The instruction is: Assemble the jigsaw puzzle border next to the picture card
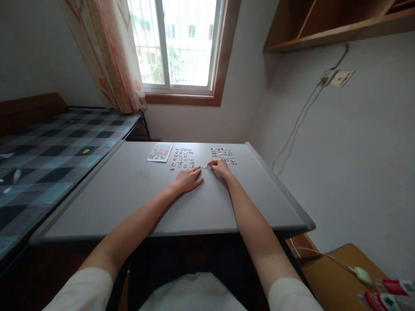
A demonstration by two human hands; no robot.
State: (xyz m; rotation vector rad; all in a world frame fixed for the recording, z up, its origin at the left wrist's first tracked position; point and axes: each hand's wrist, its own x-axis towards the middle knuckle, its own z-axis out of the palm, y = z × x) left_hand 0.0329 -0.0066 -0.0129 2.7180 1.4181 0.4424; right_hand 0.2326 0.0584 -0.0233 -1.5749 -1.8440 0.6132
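Note:
A short row of joined jigsaw puzzle pieces [204, 166] lies on the grey table between my hands. My left hand [188, 179] rests flat on the tabletop, fingers stretched out and thumb apart, its fingertips at the left end of that row. At the right end, the fingers of my right hand [220, 167] are pinched together on a puzzle piece, mostly hidden under them. Loose puzzle pieces [184, 159] are spread in rows beyond my left hand. Another group of pieces [221, 153] sits just past my right hand.
A printed picture sheet [160, 153] lies left of the pieces on the table [129, 194]. A bed with a checked cover [106, 125] stands to the left. Below right, a brown stool-like surface [337, 276] holds a white plug [362, 275] and red-labelled bottles [385, 300].

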